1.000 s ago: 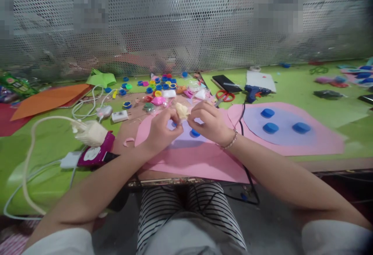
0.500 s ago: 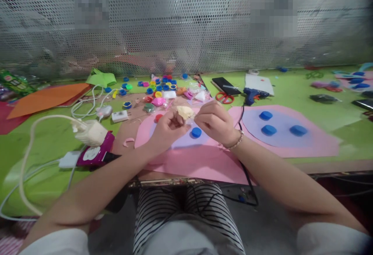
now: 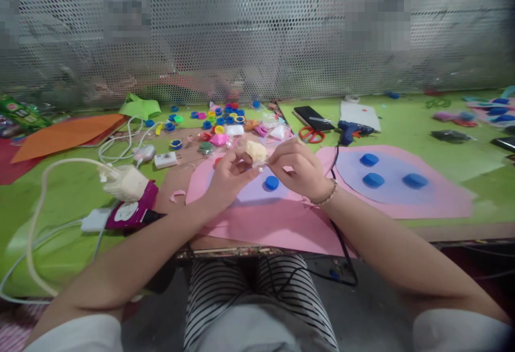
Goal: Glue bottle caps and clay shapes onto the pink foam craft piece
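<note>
A cream-coloured lump of modelling clay (image 3: pixel 256 151), seemingly in a clear plastic bag, is held up over the pink and lilac paper. My left hand (image 3: pixel 231 172) is closed around its left and lower side. On the right side, my right hand (image 3: pixel 298 167) pinches at the edge of the clear plastic, its fingertips partly hidden. Below and between my hands, a blue bottle cap (image 3: pixel 271 183) rests on the lilac paper (image 3: pixel 253 196), which lies on a pink sheet (image 3: pixel 265 228). A red cap (image 3: pixel 218 162) shows partly behind my left hand.
Several bottle caps and clay packets (image 3: pixel 220 140) lie behind my hands. Red-handled scissors (image 3: pixel 311 135), a blue glue gun (image 3: pixel 351 132) and a phone (image 3: pixel 313 118) are at the back right. A purple power strip (image 3: pixel 134 213) with cables stands left. Blue caps (image 3: pixel 373 180) sit on another lilac paper.
The cream clay lump has turned more upright between my hands and shows more of its face. My right hand's fingers have shifted slightly at the plastic.
</note>
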Demonstrator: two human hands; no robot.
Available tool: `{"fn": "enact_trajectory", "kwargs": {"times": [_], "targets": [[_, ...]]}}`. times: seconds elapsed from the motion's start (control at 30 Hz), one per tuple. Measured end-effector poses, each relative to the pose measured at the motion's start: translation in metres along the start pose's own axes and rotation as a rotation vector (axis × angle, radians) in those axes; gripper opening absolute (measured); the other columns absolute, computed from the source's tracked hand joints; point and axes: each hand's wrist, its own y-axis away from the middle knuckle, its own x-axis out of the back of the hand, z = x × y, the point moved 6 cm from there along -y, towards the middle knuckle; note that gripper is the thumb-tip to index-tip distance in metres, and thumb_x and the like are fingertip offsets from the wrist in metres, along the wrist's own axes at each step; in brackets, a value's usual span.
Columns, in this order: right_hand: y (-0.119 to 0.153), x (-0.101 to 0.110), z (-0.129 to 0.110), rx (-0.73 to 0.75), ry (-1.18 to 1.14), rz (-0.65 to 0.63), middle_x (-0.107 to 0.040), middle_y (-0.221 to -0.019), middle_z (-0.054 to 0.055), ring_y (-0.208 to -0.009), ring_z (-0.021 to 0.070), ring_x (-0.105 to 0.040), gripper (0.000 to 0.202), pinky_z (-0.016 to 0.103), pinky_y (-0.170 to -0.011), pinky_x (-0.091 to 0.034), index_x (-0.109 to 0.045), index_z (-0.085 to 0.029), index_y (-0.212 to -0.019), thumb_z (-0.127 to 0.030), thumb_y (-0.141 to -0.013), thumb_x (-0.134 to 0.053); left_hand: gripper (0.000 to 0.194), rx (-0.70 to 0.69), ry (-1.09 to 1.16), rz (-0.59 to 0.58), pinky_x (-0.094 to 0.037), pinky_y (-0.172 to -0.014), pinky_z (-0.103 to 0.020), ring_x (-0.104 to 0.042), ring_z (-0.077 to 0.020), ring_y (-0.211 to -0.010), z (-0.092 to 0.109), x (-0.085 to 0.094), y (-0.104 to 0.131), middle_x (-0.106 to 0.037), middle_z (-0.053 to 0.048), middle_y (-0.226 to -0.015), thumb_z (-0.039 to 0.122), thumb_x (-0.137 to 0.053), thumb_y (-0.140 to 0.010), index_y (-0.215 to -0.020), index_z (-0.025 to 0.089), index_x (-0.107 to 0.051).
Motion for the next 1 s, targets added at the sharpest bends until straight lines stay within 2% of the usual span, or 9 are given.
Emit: {"fn": "enact_trajectory", "kwargs": {"times": [0.2,0.3,0.43,0.57,0.73,0.9,1.0], "targets": [[0.001,-0.006,0.007,-0.261,-0.104,-0.025,-0.061,-0.081,0.002,-0.078,0.0166,-0.059,0.015,0.035,-0.068,-0.048,-0.042,-0.024,-0.081,-0.014,-0.082,-0.053,0.023,-0.15,-0.164,0.154,-0.048,-0.062,-0.022,-0.052,-0.0071,-0.067,0.018,0.005,0.004,-0.053,0.001,-0.075,0.025,-0.067,-0.071,-0.074,0.019,-0.045],[0.004,-0.009,0.011,-0.342,-0.187,-0.001,-0.058,-0.081,0.002,-0.077,0.0148,-0.059,0.016,0.032,-0.067,-0.049,-0.04,-0.023,-0.083,-0.016,-0.082,-0.054,0.025,-0.173,-0.115,0.143,-0.048,-0.065,-0.023,-0.053,-0.0078,-0.072,0.018,0.004,0.005,-0.052,0.001,-0.078,0.024,-0.067,-0.07,-0.073,0.02,-0.043],[0.005,-0.012,0.012,-0.345,-0.191,-0.043,-0.059,-0.082,0.002,-0.077,0.0142,-0.058,0.015,0.031,-0.067,-0.049,-0.042,-0.023,-0.084,-0.017,-0.081,-0.055,0.029,-0.072,0.044,0.051,-0.05,-0.071,-0.028,-0.056,-0.0107,-0.08,0.007,0.002,0.001,-0.052,0.0,-0.087,0.03,-0.067,-0.07,-0.077,0.021,-0.041],[0.004,-0.015,0.012,-0.328,-0.212,-0.095,-0.057,-0.08,0.002,-0.077,0.0138,-0.057,0.014,0.03,-0.068,-0.048,-0.043,-0.022,-0.086,-0.016,-0.082,-0.055,0.03,0.025,0.124,0.055,-0.05,-0.067,-0.028,-0.056,-0.0108,-0.077,-0.003,0.004,-0.003,-0.054,0.0,-0.084,0.032,-0.067,-0.069,-0.076,0.022,-0.04],[0.005,-0.018,0.016,-0.36,-0.244,-0.099,-0.051,-0.081,0.001,-0.074,0.0131,-0.052,0.015,0.029,-0.066,-0.046,-0.044,-0.022,-0.084,-0.019,-0.08,-0.058,0.029,0.033,0.102,0.094,-0.051,-0.065,-0.027,-0.057,-0.0101,-0.072,-0.006,0.008,-0.006,-0.056,0.001,-0.08,0.03,-0.07,-0.066,-0.077,0.021,-0.045],[0.003,-0.017,0.015,-0.367,-0.297,-0.094,-0.048,-0.081,0.001,-0.072,0.012,-0.049,0.015,0.028,-0.063,-0.045,-0.044,-0.022,-0.083,-0.021,-0.081,-0.059,0.023,0.03,0.091,0.075,-0.053,-0.063,-0.028,-0.058,-0.0103,-0.07,-0.006,0.009,-0.005,-0.054,0.003,-0.073,0.027,-0.067,-0.068,-0.078,0.021,-0.047],[0.003,-0.016,0.017,-0.42,-0.361,-0.073,-0.047,-0.08,0.001,-0.068,0.011,-0.048,0.015,0.026,-0.059,-0.044,-0.044,-0.021,-0.084,-0.024,-0.081,-0.058,0.021,0.02,0.105,0.06,-0.055,-0.067,-0.03,-0.06,-0.0101,-0.071,-0.008,0.009,-0.005,-0.055,0.003,-0.075,0.025,-0.066,-0.07,-0.078,0.021,-0.047]]}}
